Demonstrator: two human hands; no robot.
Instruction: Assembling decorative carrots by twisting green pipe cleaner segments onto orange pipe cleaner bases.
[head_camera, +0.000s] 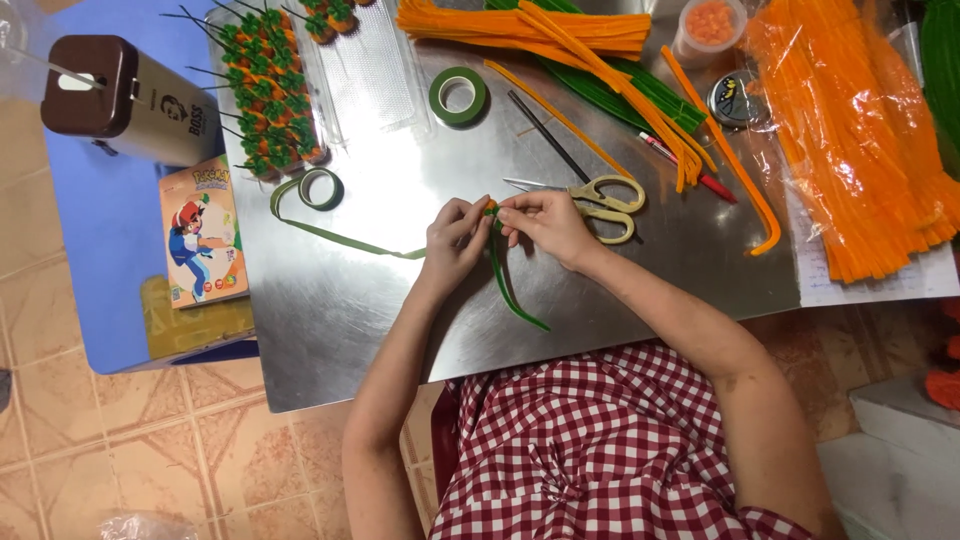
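Note:
My left hand (452, 240) and my right hand (541, 224) meet over the metal table (380, 290), fingertips pinched on a small orange piece (490, 208) with a green pipe cleaner stem (508, 285) hanging toward me. A strip of green tape (340, 233) runs from my left hand to a small roll (320, 188) on the left. Yellow-handled scissors (600, 200) lie just right of my right hand.
A clear tray holds several finished orange-and-green pieces (268, 85) at the back left. Another green tape roll (458, 96), orange pipe cleaners (560, 35), a bagged orange bundle (850, 130), a red pen (690, 170), a round tin (735, 100) and a brown canister (120, 95) surround the work area.

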